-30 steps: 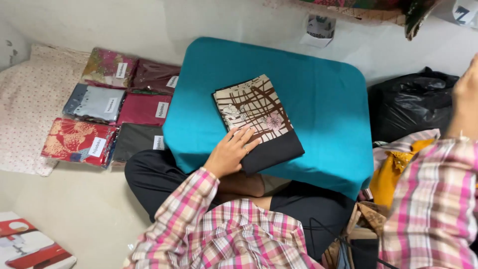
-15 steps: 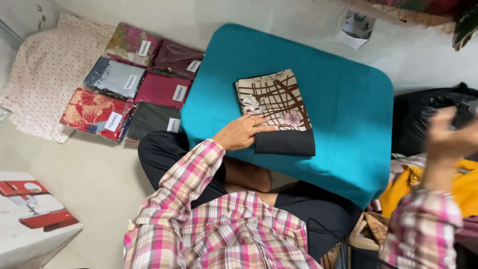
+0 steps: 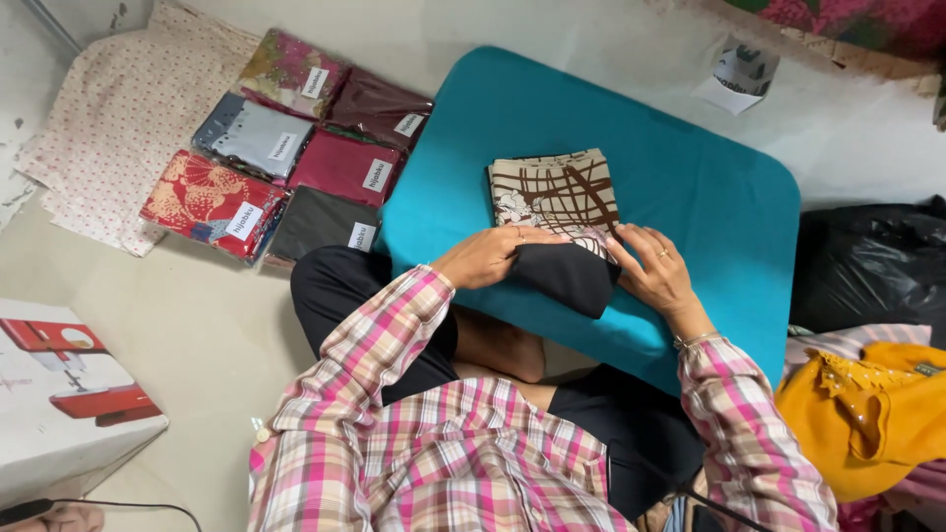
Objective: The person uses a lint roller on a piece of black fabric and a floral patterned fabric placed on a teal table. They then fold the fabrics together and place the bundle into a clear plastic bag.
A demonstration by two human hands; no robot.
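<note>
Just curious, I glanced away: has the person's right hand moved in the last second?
Yes. The right hand has come down from off the teal table's right side onto the folded patterned cloth.

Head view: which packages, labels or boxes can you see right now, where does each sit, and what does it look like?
Clear-wrapped folded fabric packs: six in a block on the floor, left of the teal padded board; floral, maroon, grey, crimson, red-patterned, black.
White rectangular labels: one stuck on each pack.
White cardboard box: lower left floor, red sewing-machine picture.
Small white paper tag: floor beyond the board.
</note>
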